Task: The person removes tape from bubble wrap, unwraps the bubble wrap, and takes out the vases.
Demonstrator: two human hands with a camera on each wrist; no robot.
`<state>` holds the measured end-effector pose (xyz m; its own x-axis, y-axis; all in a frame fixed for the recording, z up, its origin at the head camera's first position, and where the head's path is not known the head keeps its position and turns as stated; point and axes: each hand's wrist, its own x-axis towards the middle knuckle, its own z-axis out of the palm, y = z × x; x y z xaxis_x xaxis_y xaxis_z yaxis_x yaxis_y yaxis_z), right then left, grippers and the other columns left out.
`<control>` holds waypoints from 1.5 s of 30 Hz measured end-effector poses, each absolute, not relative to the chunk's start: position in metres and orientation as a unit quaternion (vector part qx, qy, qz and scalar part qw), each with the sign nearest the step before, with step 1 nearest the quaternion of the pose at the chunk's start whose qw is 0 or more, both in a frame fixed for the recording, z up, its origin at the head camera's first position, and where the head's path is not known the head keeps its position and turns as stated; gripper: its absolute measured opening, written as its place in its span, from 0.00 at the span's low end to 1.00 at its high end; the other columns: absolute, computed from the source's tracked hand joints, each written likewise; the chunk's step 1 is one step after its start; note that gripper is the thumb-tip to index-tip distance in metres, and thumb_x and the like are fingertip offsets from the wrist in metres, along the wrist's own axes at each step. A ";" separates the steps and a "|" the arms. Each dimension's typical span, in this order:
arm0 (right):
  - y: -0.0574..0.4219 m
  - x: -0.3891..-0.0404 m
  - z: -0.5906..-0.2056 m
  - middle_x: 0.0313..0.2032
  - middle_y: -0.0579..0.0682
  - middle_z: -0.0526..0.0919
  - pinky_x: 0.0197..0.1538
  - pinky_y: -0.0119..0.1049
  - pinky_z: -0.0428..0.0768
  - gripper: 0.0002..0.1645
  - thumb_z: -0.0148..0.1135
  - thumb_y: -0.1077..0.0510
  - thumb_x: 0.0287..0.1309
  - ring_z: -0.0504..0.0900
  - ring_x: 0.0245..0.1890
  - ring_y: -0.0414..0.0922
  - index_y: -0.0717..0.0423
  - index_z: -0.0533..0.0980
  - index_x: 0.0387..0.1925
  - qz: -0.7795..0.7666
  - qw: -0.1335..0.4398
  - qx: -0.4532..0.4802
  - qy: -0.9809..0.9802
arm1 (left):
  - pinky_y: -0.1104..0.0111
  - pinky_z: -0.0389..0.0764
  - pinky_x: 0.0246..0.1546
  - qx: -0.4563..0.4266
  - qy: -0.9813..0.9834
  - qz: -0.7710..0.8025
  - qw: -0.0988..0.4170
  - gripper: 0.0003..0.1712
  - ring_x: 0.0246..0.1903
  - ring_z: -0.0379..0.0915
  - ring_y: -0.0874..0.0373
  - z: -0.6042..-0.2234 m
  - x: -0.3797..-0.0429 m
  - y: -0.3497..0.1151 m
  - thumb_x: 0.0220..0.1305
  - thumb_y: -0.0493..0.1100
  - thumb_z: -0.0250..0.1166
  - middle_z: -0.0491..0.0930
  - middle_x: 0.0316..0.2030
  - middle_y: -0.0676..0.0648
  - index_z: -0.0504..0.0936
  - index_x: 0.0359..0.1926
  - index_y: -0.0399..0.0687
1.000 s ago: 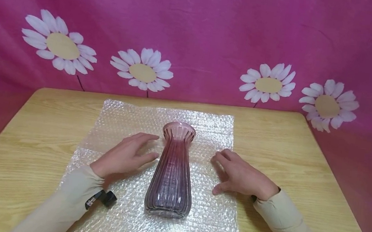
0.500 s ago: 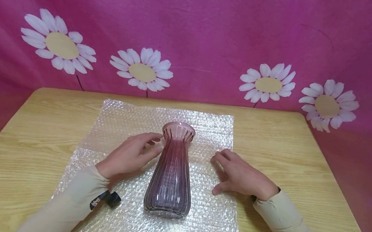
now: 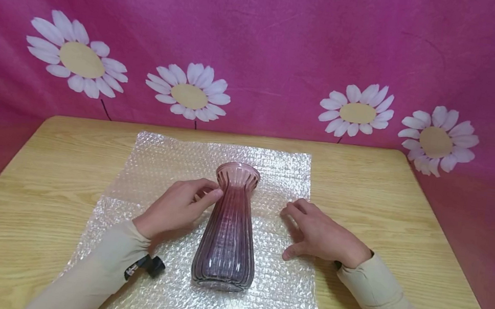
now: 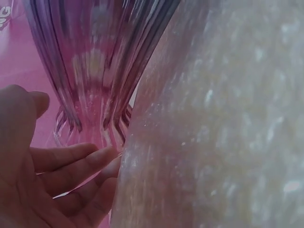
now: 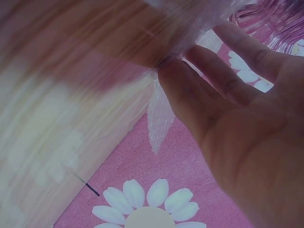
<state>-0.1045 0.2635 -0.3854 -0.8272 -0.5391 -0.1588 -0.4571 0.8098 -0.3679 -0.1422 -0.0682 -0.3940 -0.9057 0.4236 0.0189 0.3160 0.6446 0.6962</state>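
Observation:
A ribbed glass vase, pink at the rim and purple-grey toward the base, lies on its side on a sheet of bubble wrap. Its mouth points away from me. My left hand is at the left of the vase's neck, thumb near the glass. In the left wrist view the fingers reach toward the neck, thumb apart from them. To the right of the vase, my right hand rests with its fingertips on the bubble wrap, fingers loosely bent and holding nothing.
The bubble wrap lies flat on a light wooden table. Behind and beside the table hangs a magenta cloth printed with white daisies. A black wrist-worn device shows at my left cuff.
My left hand has moved right to the vase's neck, its thumb now in front of the glass edge. The right hand and the vase stay nearly still.

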 end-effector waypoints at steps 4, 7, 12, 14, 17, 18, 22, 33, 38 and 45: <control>0.264 -0.104 -0.386 0.61 0.57 0.75 0.63 0.50 0.82 0.53 0.81 0.38 0.41 0.76 0.56 0.48 0.59 0.72 0.65 -0.158 0.124 -0.268 0.942 | 0.57 0.85 0.52 0.194 0.907 0.368 0.071 0.31 0.44 0.85 0.57 -0.395 -0.142 -0.065 0.77 0.67 0.50 0.89 0.49 0.49 0.82 0.63 0.55; 0.264 -0.104 -0.386 0.60 0.56 0.75 0.62 0.49 0.83 0.53 0.81 0.38 0.40 0.75 0.55 0.47 0.59 0.72 0.65 -0.158 0.121 -0.271 0.942 | 0.57 0.85 0.53 0.191 0.906 0.372 0.070 0.31 0.45 0.85 0.57 -0.395 -0.142 -0.063 0.77 0.67 0.51 0.89 0.49 0.49 0.82 0.63 0.53; 0.264 -0.104 -0.386 0.60 0.56 0.75 0.62 0.49 0.83 0.53 0.81 0.38 0.41 0.75 0.56 0.47 0.59 0.72 0.65 -0.161 0.120 -0.273 0.941 | 0.57 0.86 0.54 0.192 0.904 0.377 0.064 0.32 0.46 0.86 0.55 -0.396 -0.143 -0.059 0.77 0.67 0.52 0.90 0.48 0.47 0.83 0.61 0.48; 0.264 -0.104 -0.387 0.60 0.56 0.75 0.63 0.50 0.82 0.53 0.81 0.38 0.41 0.75 0.56 0.48 0.59 0.72 0.66 -0.160 0.118 -0.274 0.941 | 0.56 0.86 0.54 0.190 0.904 0.379 0.059 0.33 0.46 0.87 0.55 -0.396 -0.143 -0.058 0.77 0.67 0.51 0.90 0.48 0.47 0.84 0.60 0.47; 0.264 -0.104 -0.387 0.59 0.56 0.75 0.62 0.49 0.83 0.53 0.81 0.39 0.41 0.75 0.55 0.47 0.59 0.72 0.65 -0.159 0.116 -0.275 0.941 | 0.56 0.86 0.54 0.181 0.905 0.380 0.052 0.34 0.47 0.87 0.54 -0.395 -0.142 -0.056 0.77 0.68 0.51 0.90 0.47 0.47 0.85 0.58 0.47; 0.264 -0.104 -0.387 0.59 0.55 0.75 0.62 0.49 0.83 0.53 0.81 0.39 0.41 0.75 0.55 0.47 0.59 0.72 0.65 -0.159 0.116 -0.275 0.941 | 0.56 0.86 0.54 0.179 0.906 0.380 0.050 0.34 0.47 0.87 0.53 -0.395 -0.142 -0.056 0.77 0.68 0.51 0.90 0.47 0.47 0.85 0.58 0.47; 0.264 -0.104 -0.386 0.58 0.54 0.75 0.60 0.48 0.83 0.52 0.81 0.39 0.41 0.74 0.53 0.45 0.59 0.73 0.64 -0.160 0.118 -0.273 0.941 | 0.56 0.86 0.54 0.167 0.909 0.380 0.049 0.34 0.47 0.87 0.53 -0.393 -0.142 -0.054 0.76 0.68 0.52 0.90 0.46 0.47 0.85 0.58 0.47; 0.264 -0.104 -0.386 0.58 0.54 0.75 0.60 0.48 0.83 0.51 0.82 0.39 0.41 0.74 0.53 0.45 0.58 0.73 0.64 -0.159 0.115 -0.276 0.941 | 0.59 0.85 0.48 0.133 0.920 0.364 0.054 0.32 0.41 0.85 0.54 -0.391 -0.141 -0.049 0.74 0.69 0.54 0.90 0.41 0.48 0.86 0.54 0.48; 0.264 -0.104 -0.387 0.58 0.55 0.75 0.61 0.48 0.83 0.51 0.82 0.39 0.41 0.74 0.54 0.46 0.58 0.73 0.63 -0.160 0.115 -0.276 0.941 | 0.58 0.85 0.49 0.121 0.921 0.365 0.063 0.33 0.43 0.86 0.53 -0.389 -0.141 -0.047 0.73 0.69 0.56 0.90 0.43 0.47 0.86 0.54 0.47; 0.263 -0.105 -0.387 0.60 0.56 0.75 0.63 0.50 0.81 0.51 0.82 0.39 0.41 0.75 0.57 0.49 0.58 0.73 0.63 -0.158 0.121 -0.269 0.943 | 0.57 0.86 0.49 0.118 0.920 0.368 0.071 0.33 0.44 0.87 0.53 -0.388 -0.142 -0.046 0.72 0.70 0.57 0.90 0.44 0.46 0.87 0.54 0.47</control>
<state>-0.1050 0.2631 -0.3870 -0.8265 -0.5445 -0.1429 -0.4684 0.8060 -0.3619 -0.1420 -0.0459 -0.3879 -0.9621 0.2693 -0.0439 0.1647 0.7015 0.6934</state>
